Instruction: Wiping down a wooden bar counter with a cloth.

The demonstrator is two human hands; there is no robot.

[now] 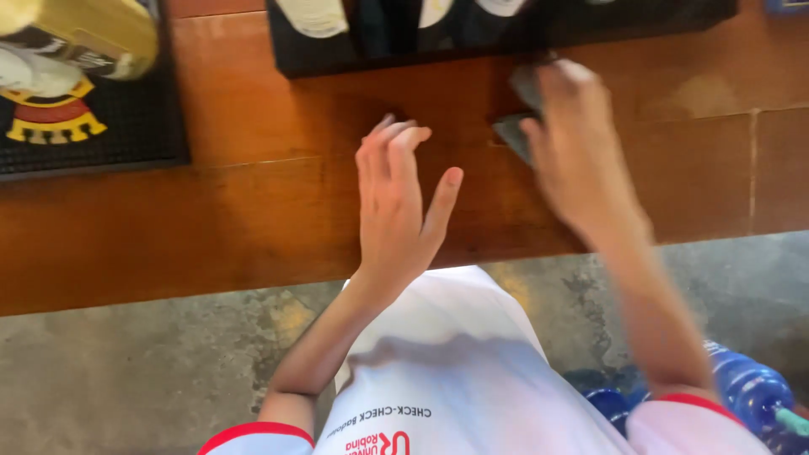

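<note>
Gripped loosely in the right hand, near the upper middle of the frame, is a small dark grey thing that looks flat and folded, maybe a cloth or a little pouch. It is blurry, so I cannot tell just what it is. Fingers curl over its top, and its lower corner pokes out to the left of the hand. It sits over the brown wooden counter, just below a black tray at the top edge of the frame. White rounded shapes rest in that tray. In the middle of the frame, the left hand is open and holds nothing. Its fingers are spread and point up, flat over the wood, and it is near the grey thing but not touching it. At the upper left lies a black rubber mat with a gold can-like thing on it. Below the counter is a grey concrete floor. At the lower right are blue water bottles. This person wears a white shirt with red trim on the sleeves.
</note>
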